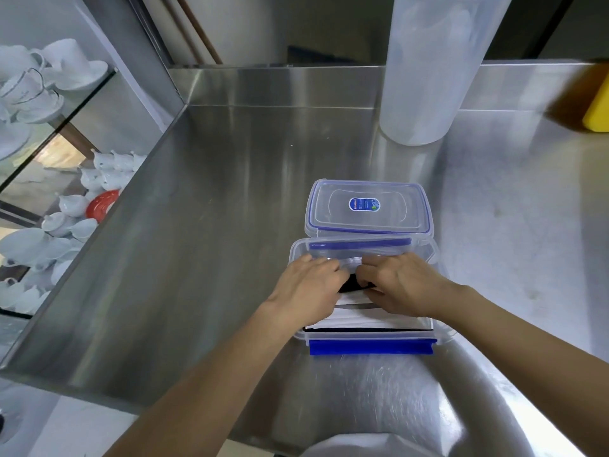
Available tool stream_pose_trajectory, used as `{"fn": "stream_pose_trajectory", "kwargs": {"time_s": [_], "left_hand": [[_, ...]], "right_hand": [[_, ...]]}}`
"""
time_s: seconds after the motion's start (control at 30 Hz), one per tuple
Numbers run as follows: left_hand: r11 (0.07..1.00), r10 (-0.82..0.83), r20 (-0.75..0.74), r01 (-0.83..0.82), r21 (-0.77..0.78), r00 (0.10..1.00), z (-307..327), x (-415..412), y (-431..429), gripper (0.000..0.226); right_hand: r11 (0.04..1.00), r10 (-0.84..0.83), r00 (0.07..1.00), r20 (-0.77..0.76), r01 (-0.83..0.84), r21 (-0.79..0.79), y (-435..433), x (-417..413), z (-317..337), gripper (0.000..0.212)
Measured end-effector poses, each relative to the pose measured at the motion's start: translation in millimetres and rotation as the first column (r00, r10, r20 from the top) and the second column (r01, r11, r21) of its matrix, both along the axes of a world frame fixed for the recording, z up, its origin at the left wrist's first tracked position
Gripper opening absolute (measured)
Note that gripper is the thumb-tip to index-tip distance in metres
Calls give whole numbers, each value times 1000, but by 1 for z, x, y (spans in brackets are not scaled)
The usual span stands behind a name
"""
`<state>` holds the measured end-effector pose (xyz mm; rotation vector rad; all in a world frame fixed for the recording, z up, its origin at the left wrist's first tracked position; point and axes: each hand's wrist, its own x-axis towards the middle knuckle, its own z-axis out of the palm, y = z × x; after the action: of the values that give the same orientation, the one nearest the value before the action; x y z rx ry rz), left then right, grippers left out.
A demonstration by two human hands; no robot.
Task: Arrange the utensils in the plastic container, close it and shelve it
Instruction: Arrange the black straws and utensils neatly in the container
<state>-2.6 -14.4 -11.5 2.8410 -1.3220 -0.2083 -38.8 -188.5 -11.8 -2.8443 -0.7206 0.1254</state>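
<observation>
A clear plastic container [365, 336] with blue clip flaps stands on the steel counter, near the front edge. Its clear lid [367, 207], with a blue seal and a round blue label, lies just behind it, leaning on the far rim. Inside the container lie black and white utensils [359, 321], partly hidden by my hands. My left hand [308, 285] and my right hand [400, 283] are both down in the container, fingers curled on a clear-wrapped utensil pack [351, 260] near the far wall.
A tall frosted plastic canister [428, 67] stands at the back of the steel counter [214, 225]. A yellow object [596, 107] sits at the far right. On the left, glass shelves [49, 133] hold white cups, teapots and a red dish.
</observation>
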Motion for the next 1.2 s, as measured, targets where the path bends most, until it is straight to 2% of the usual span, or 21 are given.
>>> {"fn": "stream_pose_trajectory", "kwargs": {"time_s": [0.07, 0.13, 0.2, 0.37, 0.53, 0.8, 0.9, 1.07, 1.2], "left_hand": [[1000, -3, -13, 3, -7, 1000, 0, 0, 0, 21], [1000, -15, -15, 15, -4, 1000, 0, 1, 0, 23], [1000, -25, -15, 25, -12, 1000, 0, 0, 1, 25], [997, -71, -61, 72, 3, 996, 3, 1, 4, 28], [991, -120, -116, 126, 50, 986, 10, 1, 5, 28], [985, -131, -99, 141, 96, 986, 10, -1, 2, 27], [986, -131, -88, 139, 93, 987, 11, -2, 1, 26], [990, -120, -90, 126, 63, 989, 12, -2, 1, 22], [992, -107, -96, 112, 50, 990, 11, -2, 1, 23]], "right_hand": [[998, 31, 973, -228, -18, 59, -1, -2, 8, 10], [995, 96, 892, -441, -69, 75, 0, -3, 13, 11], [993, 115, 841, -529, -102, 53, 0, -1, 11, 11], [990, 77, 869, -489, -124, -65, 2, -1, 5, 8], [994, 87, 892, -444, -106, -19, 2, -2, 6, 7], [993, 112, 900, -422, -111, 27, 1, -3, 5, 10], [988, 151, 895, -420, -128, 82, 0, -3, 4, 5], [981, 185, 870, -457, -140, 131, 1, -2, 3, 19], [983, 186, 839, -511, -152, 106, 1, 0, 3, 23]]}}
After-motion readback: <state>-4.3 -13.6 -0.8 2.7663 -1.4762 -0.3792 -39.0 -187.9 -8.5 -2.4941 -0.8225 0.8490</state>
